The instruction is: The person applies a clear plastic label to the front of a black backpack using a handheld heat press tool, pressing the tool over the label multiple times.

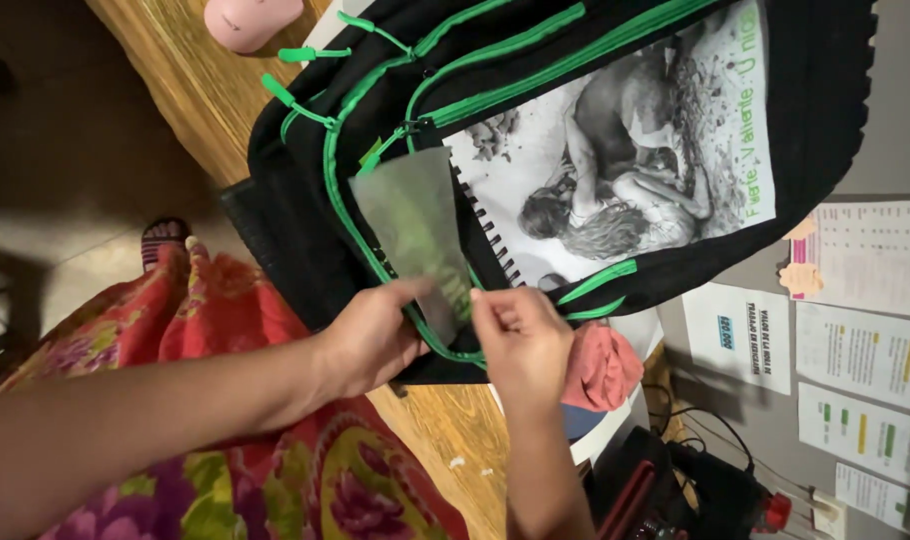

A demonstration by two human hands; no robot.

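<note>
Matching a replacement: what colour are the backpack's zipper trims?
Bright green zipper trims on the black fabric backpack; head view.

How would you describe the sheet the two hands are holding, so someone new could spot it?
Find the black backpack with green zips on the wooden table. At its open front zip, the left hand and right hand pinch a translucent plastic sheet. Unlike the spiral notebook with its grey picture, it is see-through and faintly green.

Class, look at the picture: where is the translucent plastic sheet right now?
In the head view, centre frame, the translucent plastic sheet is pinched between the left hand and right hand, over the black backpack with green zips.
</note>
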